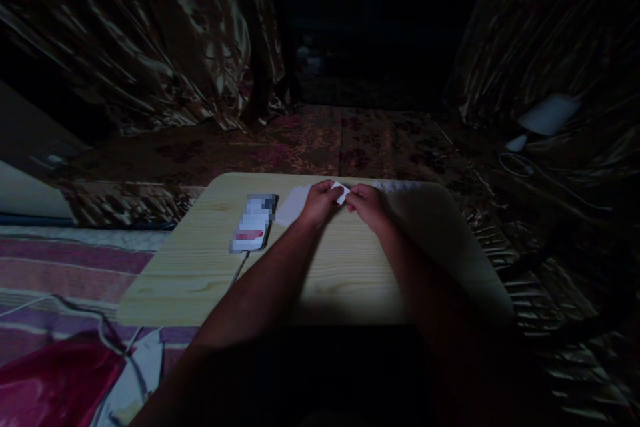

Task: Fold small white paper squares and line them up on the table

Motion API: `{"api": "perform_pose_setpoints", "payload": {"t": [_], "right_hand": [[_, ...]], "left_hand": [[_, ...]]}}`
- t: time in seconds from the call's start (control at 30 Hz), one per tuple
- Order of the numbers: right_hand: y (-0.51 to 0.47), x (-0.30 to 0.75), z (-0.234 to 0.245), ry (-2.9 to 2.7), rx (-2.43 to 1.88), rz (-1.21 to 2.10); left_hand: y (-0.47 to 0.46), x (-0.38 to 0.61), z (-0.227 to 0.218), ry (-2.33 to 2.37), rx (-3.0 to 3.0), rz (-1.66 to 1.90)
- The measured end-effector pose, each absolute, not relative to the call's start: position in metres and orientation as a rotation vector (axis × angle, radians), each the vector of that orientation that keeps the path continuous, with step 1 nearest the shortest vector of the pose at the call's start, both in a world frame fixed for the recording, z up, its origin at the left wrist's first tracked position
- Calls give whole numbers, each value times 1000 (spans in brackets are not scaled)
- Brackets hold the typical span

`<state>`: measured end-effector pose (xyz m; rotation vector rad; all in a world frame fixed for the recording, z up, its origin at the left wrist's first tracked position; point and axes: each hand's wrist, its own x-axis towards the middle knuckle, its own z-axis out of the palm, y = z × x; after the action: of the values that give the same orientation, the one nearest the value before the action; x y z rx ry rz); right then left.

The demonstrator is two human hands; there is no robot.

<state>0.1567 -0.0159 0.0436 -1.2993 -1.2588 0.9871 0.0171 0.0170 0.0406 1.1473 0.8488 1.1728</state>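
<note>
Between my two hands is a small white piece of paper (341, 191), held above the far half of a pale wooden table (350, 273). My left hand (320, 204) is closed on its left side, thumb on top. The fingers of my right hand (368, 204) pinch its right edge. Beside my left hand lies a flat stack of white paper (293, 207), partly hidden by that hand. Behind my right hand a row of small whitish pieces (397, 185) sits along the table's far edge, too dim to make out.
A phone (254, 223) with a blurred screen lies on the table's left side, its cable (241, 267) running towards me. Left of the table are striped bedding (75, 267) and a shiny red bag (55, 380). A white lamp (550, 115) stands at the right, before dark curtains (200, 33).
</note>
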Motion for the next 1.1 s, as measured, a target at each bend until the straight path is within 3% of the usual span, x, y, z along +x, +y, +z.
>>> {"api": "perform_pose_setpoints", "payload": {"t": [0.4,0.7,1.1], "right_hand": [[47,161,21,-1254,-1258,1092],[57,154,-1,-1163,-1292,977],[60,155,4,-1178,-1269,1000]], "left_hand": [[72,21,13,936,1091,1187],[72,26,6,1060,1131,1214],[73,25,10,1111,1116,1160]]}}
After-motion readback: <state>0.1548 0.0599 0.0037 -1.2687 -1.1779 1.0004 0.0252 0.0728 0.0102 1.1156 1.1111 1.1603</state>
